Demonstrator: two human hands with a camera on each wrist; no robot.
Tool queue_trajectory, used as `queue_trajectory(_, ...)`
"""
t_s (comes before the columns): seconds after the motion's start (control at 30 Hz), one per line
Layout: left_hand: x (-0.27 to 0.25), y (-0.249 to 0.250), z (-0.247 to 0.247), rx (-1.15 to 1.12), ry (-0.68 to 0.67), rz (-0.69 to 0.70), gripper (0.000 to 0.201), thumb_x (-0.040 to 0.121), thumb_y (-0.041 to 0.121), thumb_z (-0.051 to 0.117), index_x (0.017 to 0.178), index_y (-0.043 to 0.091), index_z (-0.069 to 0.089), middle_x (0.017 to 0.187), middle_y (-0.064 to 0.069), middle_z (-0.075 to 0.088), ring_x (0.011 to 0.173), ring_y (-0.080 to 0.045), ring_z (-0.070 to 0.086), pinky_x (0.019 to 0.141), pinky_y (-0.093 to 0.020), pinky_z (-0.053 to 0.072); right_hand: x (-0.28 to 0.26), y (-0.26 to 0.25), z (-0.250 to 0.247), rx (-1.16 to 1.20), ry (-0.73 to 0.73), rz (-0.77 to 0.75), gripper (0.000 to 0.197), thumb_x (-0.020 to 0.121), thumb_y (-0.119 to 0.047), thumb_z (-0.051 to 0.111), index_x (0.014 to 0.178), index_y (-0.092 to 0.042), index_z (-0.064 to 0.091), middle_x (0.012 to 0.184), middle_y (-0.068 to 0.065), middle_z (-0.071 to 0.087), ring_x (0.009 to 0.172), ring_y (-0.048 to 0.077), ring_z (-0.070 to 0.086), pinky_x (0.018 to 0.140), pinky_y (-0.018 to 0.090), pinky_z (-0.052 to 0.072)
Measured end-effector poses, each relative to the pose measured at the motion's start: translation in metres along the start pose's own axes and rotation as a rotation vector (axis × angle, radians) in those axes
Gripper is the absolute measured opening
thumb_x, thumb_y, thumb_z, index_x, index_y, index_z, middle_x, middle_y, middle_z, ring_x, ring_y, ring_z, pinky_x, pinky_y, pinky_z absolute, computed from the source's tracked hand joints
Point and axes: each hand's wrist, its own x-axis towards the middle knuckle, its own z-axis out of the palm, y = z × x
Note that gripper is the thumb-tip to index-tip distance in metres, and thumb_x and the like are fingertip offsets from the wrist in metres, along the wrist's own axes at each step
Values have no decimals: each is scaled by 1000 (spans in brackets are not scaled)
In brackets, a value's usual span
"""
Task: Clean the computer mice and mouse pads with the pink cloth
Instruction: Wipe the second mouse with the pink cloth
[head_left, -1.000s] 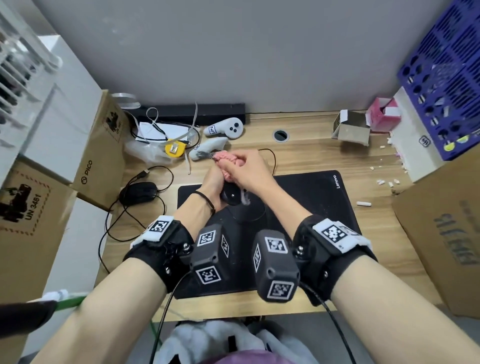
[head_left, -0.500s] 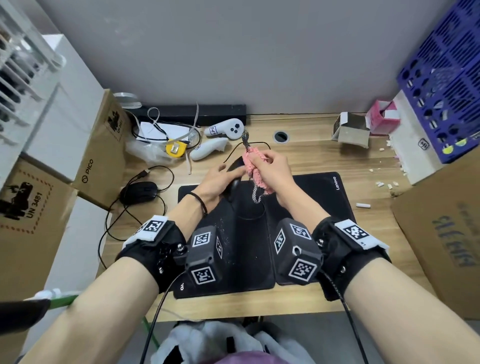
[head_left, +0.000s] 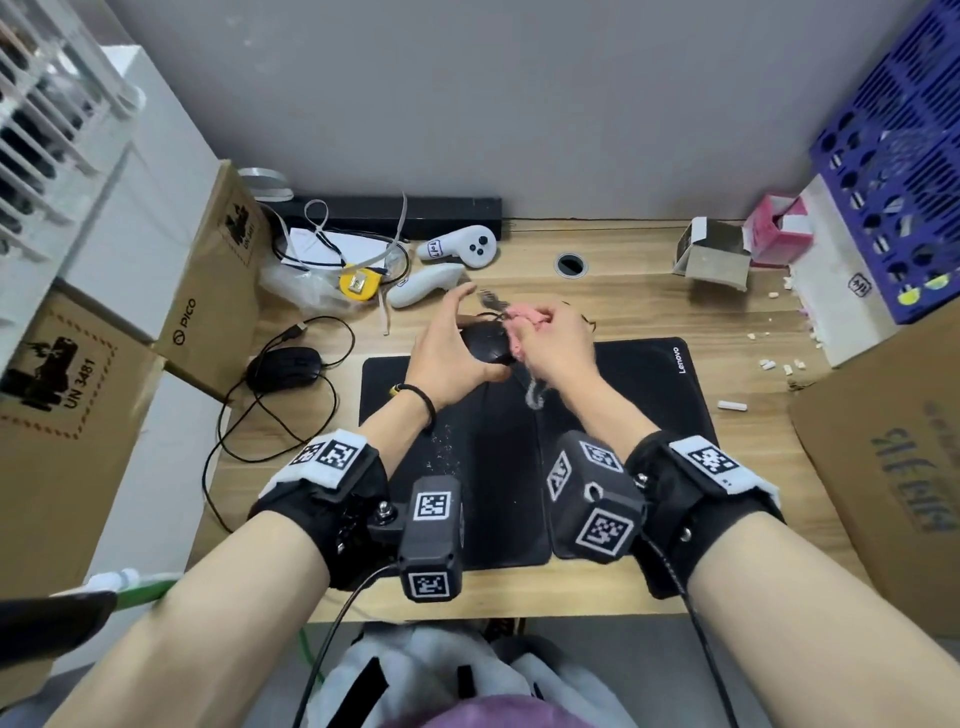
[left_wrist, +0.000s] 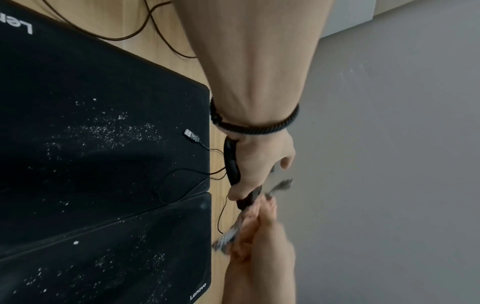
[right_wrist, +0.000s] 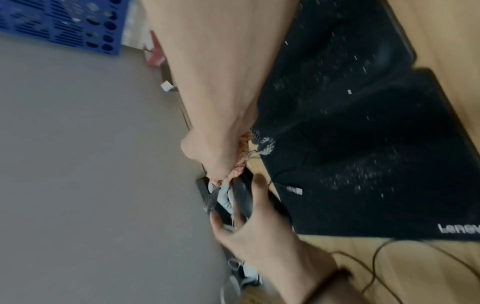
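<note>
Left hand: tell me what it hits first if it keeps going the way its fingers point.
Probably the white controller. The left hand grips the black mouse, fingers aimed toward the desk's back; the controller lies just beyond its fingertips. Depth is unclear, so it could pass over it.

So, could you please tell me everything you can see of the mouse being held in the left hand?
The held mouse is black, smooth and plastic-looking, with a thin dark cord trailing from it. The left hand holds it raised above the far edge of the black mouse pad. The pink cloth, bunched in the right hand, presses against its right side. Its underside is hidden.
</note>
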Motion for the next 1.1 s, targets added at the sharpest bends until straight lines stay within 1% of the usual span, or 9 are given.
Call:
queue_trajectory(0.1, 0, 1, 2, -4, 12, 7, 115, 51, 17, 92, 146, 28, 30, 130, 5, 57, 120, -10, 52, 100, -22, 39, -5, -16, 12, -113, -97, -85, 26, 84, -35, 67, 106, -22, 71, 101, 6, 72, 95, 26, 64, 80, 35, 53)
queue_trajectory(0.33, -5, 0, -2, -8, -34, 30, 116, 54, 8, 87, 149, 29, 25, 111, 13, 60, 111, -6, 54, 97, -20, 40, 5, -3, -10, -118, 14, -2, 25, 87, -35, 65, 105, -19, 72, 107, 8, 72, 107, 30, 62, 90, 39, 51)
queue_trajectory(0.4, -2, 4, 1, -36, -39, 39, 120, 55, 9, 88, 151, 28, 19, 121, 9, 56, 114, -8, 54, 98, -23, 42, -1, -14, -1, -115, -6, -34, 21, 86, -36, 64, 98, -21, 73, 101, 7, 73, 102, 30, 64, 86, 36, 53)
queue_trajectory(0.5, -1, 10, 0, -30, 2, 7, 121, 59, 14, 88, 152, 28, 13, 129, 7, 51, 110, -7, 54, 92, -18, 41, -6, -23, 11, -133, -96, -92, 26, 86, -36, 65, 108, -26, 72, 107, 4, 72, 103, 25, 62, 84, 31, 49)
queue_trajectory(0.63, -8, 9, -8, 24, 10, 43, 124, 54, 11, 88, 150, 36, 13, 106, 11, 60, 100, -9, 57, 83, -13, 39, 8, -7, 4, -76, -19, 26, 42, 72, -56, 61, 100, -27, 73, 96, 1, 74, 99, 24, 67, 88, 41, 55)
queue_trajectory(0.73, -8, 8, -9, 25, 11, 53, 120, 53, 9, 86, 149, 38, 19, 98, 18, 59, 98, -8, 57, 78, -4, 39, 10, 7, 2, -86, 50, 92, 45, 79, -50, 53, 100, -14, 70, 103, 10, 70, 104, 31, 63, 89, 42, 53)
queue_trajectory(0.83, -6, 6, -11, 21, 19, 65, 118, 52, 9, 87, 148, 34, 22, 108, 13, 59, 103, -7, 57, 86, -20, 47, -2, -5, 13, -28, 4, 65, 43, 75, -52, 56, 95, -18, 72, 95, 6, 73, 94, 29, 67, 85, 40, 55)
queue_trajectory(0.97, -3, 3, -9, -19, 46, 74, 111, 57, 9, 87, 148, 23, 25, 125, 13, 50, 111, -2, 51, 91, -5, 37, -11, -18, 14, 11, -102, -32, 24, 82, -36, 71, 104, -26, 71, 88, -7, 63, 87, 14, 56, 78, 25, 46)
queue_trajectory(1.1, 2, 0, -5, -75, -6, 34, 119, 42, 19, 91, 142, 39, 30, 112, 21, 57, 109, -8, 58, 99, -36, 47, 5, -1, -4, 29, -11, -5, 20, 77, -43, 72, 86, -25, 70, 88, -4, 73, 88, 16, 67, 76, 29, 54)
